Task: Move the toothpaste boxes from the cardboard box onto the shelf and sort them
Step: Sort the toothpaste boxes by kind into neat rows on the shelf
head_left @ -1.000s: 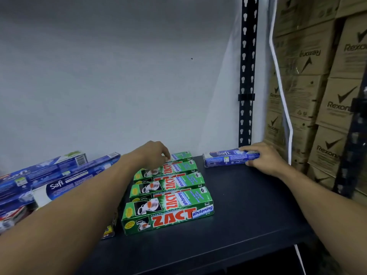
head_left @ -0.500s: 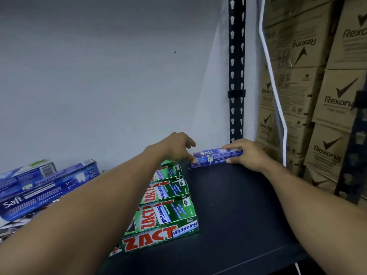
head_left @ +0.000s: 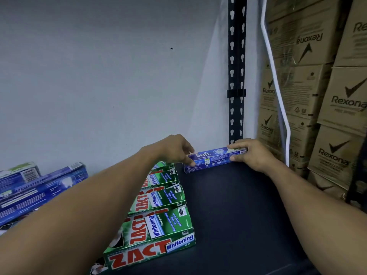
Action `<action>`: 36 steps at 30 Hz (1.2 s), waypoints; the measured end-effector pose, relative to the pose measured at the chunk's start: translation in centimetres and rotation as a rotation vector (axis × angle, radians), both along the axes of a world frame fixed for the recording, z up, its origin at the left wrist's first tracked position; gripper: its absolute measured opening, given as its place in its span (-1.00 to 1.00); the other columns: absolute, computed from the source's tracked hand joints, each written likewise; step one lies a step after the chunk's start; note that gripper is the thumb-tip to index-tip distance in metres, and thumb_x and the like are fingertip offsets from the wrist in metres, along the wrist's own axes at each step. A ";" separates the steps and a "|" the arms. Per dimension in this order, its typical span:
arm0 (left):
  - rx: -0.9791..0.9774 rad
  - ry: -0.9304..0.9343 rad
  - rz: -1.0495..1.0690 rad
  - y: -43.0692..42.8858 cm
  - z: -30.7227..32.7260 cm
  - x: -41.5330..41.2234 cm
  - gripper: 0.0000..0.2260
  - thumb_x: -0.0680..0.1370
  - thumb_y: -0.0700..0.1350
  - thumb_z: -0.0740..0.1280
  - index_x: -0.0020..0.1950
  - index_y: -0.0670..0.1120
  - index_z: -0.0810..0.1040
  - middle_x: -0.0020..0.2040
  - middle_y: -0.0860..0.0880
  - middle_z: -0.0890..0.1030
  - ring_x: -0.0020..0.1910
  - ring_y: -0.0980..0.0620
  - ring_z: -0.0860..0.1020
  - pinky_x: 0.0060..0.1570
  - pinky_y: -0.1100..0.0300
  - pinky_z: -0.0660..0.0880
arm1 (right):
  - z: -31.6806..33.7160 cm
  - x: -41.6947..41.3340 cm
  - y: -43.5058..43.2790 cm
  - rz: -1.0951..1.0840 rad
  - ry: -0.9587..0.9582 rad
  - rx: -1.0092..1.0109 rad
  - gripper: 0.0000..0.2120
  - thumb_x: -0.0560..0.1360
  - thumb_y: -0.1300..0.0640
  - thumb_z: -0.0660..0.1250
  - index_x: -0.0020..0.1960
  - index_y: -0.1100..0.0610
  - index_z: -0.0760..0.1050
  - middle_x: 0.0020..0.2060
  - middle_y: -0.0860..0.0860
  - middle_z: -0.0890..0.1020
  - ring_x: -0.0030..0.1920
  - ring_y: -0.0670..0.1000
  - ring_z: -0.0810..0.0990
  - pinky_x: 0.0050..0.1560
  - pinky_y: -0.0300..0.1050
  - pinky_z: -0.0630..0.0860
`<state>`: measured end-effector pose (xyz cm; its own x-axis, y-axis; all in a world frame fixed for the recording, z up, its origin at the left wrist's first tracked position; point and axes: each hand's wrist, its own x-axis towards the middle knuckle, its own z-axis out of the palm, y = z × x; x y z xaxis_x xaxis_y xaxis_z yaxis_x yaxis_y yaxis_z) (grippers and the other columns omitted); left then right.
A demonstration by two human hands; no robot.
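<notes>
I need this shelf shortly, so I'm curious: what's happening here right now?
A person is stocking toothpaste on the dark shelf. Both hands are on one blue Safi box at the back, by the slotted post: the left hand pinches its left end and the right hand grips its right end. A row of green Zact boxes lies just to its left, with more blue boxes beyond. Rexona cartons are stacked on the right.
</notes>
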<state>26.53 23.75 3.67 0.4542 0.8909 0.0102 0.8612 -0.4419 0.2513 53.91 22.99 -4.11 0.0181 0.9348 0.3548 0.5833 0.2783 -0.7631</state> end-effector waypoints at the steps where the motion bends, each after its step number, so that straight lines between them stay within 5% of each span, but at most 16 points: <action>1: -0.014 -0.012 0.004 -0.2 0.3 -0.5 -0.43 0.44 0.08 0.53 0.40 -0.05 0.52 0.27 0.01 0.62 0.11 0.01 0.59 -0.05 0.13 0.57 | 0.0 0.0 0.0 -0.002 -0.008 0.005 -0.58 0.37 0.21 0.58 0.21 0.04 0.65 0.32 0.01 0.51 0.21 -0.08 0.44 0.29 -0.24 0.25; 6: -0.064 -0.003 0.053 -1.0 2.0 -4.6 -0.50 0.46 0.05 0.50 0.38 -0.03 0.54 0.27 0.03 0.62 0.17 0.07 0.56 0.19 0.13 0.35 | 0.0 0.0 -0.1 -0.003 0.017 0.005 -0.58 0.36 0.22 0.58 0.20 0.06 0.65 0.29 0.01 0.52 0.21 -0.08 0.44 0.30 -0.23 0.27; 12: -0.087 0.003 0.071 -1.6 1.2 -7.3 -0.65 0.43 -0.06 0.55 0.21 0.02 0.66 0.15 0.08 0.68 0.02 0.13 0.63 0.08 0.14 0.47 | -0.2 -0.2 -0.1 -0.054 0.017 0.043 -0.59 0.31 0.18 0.63 0.13 0.02 0.68 0.24 0.02 0.57 0.26 0.04 0.53 0.40 -0.03 0.37; 21: 0.051 -0.136 0.068 -0.8 -0.1 -4.2 -0.44 0.39 0.13 0.55 0.36 0.05 0.55 0.29 0.07 0.60 0.14 0.04 0.61 0.12 0.13 0.46 | 0.1 -0.4 -0.7 -0.075 -0.038 0.034 -0.57 0.33 0.15 0.61 0.19 0.04 0.66 0.27 0.02 0.55 0.18 -0.06 0.46 0.27 -0.21 0.30; 28: 0.065 -0.127 0.088 -0.7 -1.2 -2.4 -0.58 0.44 0.04 0.53 0.27 -0.02 0.63 0.18 0.02 0.67 0.08 0.05 0.62 0.03 0.15 0.51 | 0.5 -0.5 -0.9 -0.076 -0.084 0.009 -0.55 0.33 0.11 0.61 0.20 0.00 0.65 0.28 -0.02 0.53 0.23 -0.04 0.47 0.30 -0.16 0.34; 36: 0.230 -0.124 0.101 -6.3 0.8 -6.5 -0.62 0.51 0.03 0.47 0.32 0.09 0.58 0.32 0.03 0.58 0.22 0.04 0.56 0.14 0.15 0.47 | 2.5 -3.1 -3.4 -0.034 -0.268 0.158 -0.48 0.38 0.06 0.58 0.31 -0.09 0.57 0.43 -0.02 0.42 0.39 -0.02 0.40 0.33 -0.22 0.26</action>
